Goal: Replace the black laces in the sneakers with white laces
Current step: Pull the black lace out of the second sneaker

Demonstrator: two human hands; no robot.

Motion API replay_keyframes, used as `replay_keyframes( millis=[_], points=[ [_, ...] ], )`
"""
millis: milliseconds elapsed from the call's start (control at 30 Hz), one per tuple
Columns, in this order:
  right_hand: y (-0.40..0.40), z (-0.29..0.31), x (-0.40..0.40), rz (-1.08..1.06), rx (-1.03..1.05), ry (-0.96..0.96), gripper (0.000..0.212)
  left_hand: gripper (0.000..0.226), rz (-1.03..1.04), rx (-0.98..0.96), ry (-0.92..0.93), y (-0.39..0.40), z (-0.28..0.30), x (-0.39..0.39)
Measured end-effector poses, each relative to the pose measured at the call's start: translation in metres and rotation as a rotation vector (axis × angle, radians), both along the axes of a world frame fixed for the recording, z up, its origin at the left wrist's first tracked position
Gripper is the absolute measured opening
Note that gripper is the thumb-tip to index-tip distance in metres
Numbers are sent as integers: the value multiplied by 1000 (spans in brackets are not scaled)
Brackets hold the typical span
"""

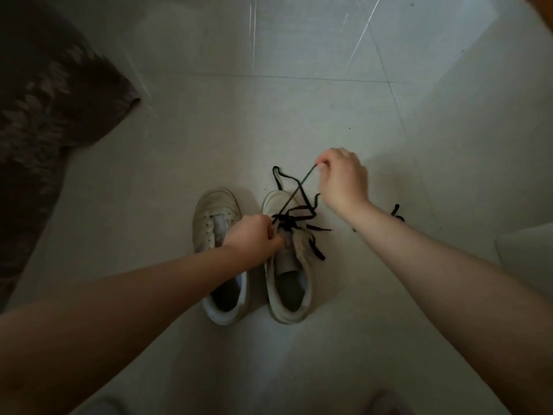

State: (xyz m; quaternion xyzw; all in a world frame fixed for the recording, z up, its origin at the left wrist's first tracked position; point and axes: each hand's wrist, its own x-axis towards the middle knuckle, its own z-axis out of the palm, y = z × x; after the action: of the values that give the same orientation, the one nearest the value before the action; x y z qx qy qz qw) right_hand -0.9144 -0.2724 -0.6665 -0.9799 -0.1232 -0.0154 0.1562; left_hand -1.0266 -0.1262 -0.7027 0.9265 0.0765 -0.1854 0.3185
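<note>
Two white sneakers stand side by side on the tiled floor, toes pointing away from me. The left sneaker [214, 217] has no lace in its eyelets. The right sneaker [288, 283] holds a loose black lace [294, 215] tangled over its tongue. My left hand [253, 239] grips the right sneaker at the tongue and the lace beside it. My right hand [342, 178] pinches one strand of that lace and holds it taut, up and to the right of the shoe. Another piece of black lace [396, 212] lies on the floor behind my right forearm.
A dark patterned cloth or rug [45, 115] covers the floor at the left. A pale box-like edge [526, 253] sits at the right. Light floor tiles [269, 115] stretch beyond the shoes.
</note>
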Motion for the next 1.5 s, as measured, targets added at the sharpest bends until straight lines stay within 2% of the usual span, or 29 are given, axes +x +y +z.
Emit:
replay_keyframes(
  millis=[67,167,233,300,400,500,567,633,700,767,800,867,933,1033,1133,1200,1267,1367,1500],
  points=[
    [-7,-2,3,8,-28,45,20,25,0,-11,8,-1,-1,0],
    [2,-12,-14,403,-39,27,31,27,-17,6,-8,-4,1,1],
    [14,-20,-27,677,-149,98,33,24,-41,21,-22,-4,5,3],
    [22,-27,-33,811,-215,61,29,22,-56,34,-52,-5,7,2],
    [23,-26,-28,707,-194,-68,25,27,-23,38,-60,-3,6,-1],
    [10,-15,-8,250,-14,6,18,27,-16,38,-29,1,3,-3],
    [3,-10,-3,85,0,33,18,26,-23,28,-25,0,4,-3],
    [5,-10,-11,223,-67,83,28,26,-52,36,-32,-2,4,-1],
    [11,-16,-24,534,-59,113,36,23,-75,54,-44,-5,5,1],
    [17,-19,-30,725,-213,95,32,18,-94,66,-59,-6,6,2],
    [19,-20,-30,750,-317,81,31,16,-97,72,-65,-6,7,2],
    [21,-20,-28,704,-395,97,28,16,-96,86,-71,-7,7,1],
    [19,-17,-25,655,-348,191,25,17,-99,94,-67,-7,6,-1],
    [11,-7,-23,728,-316,340,29,18,-105,75,-56,-7,6,-2],
    [12,-3,-25,788,-403,299,26,18,-103,79,-56,-7,7,-1],
    [15,-8,-28,785,-444,204,22,20,-107,79,-48,-7,6,-2],
    [15,-8,-27,701,-366,155,21,27,-122,75,-29,-7,5,-2],
    [13,3,-19,590,-264,259,16,29,-150,85,-11,-6,5,-3],
    [19,0,-34,752,-389,324,24,19,-158,89,-21,-8,5,-5]
  ],
)
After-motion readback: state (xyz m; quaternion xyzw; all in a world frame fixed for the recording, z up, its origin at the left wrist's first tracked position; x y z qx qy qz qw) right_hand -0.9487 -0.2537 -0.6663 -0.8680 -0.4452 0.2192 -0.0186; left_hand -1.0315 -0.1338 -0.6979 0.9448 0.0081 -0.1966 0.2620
